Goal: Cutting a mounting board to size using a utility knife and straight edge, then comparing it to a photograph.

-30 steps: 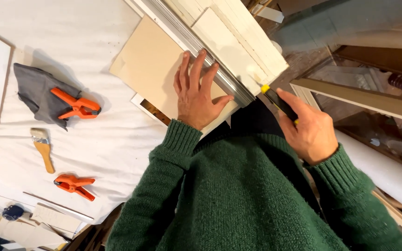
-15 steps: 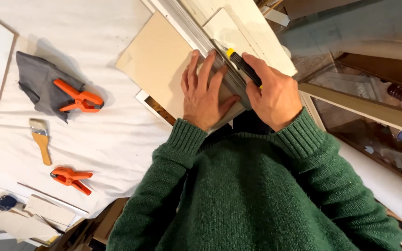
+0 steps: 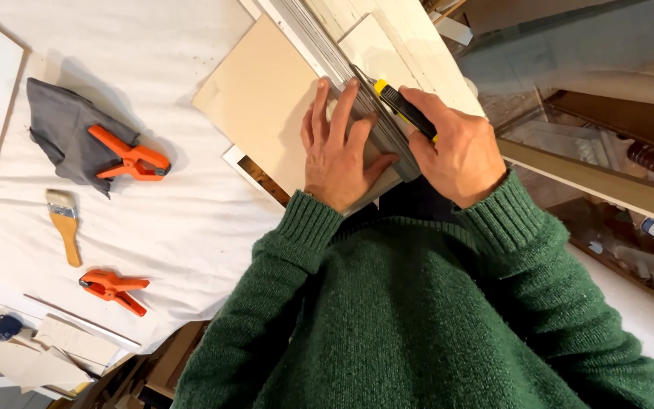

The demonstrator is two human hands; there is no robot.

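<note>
Right now my left hand [image 3: 340, 155] lies flat with fingers spread apart on the metal straightedge [image 3: 346, 72], pinning it over the beige board [image 3: 263, 102] at the far edge of the white-covered table [image 3: 153, 220]. Just beside it, my right hand [image 3: 459, 155] is clamped around the yellow-and-black utility knife [image 3: 401, 108], its blade against the straightedge. Well apart toward the left edge lie 2 orange spring clamps [image 3: 130, 159], 1 resting on a grey cloth [image 3: 62, 136], with a small paintbrush [image 3: 64, 225] between them.

One head-worn view looks steeply down (close) over the worktable [image 3: 153, 227].
</note>
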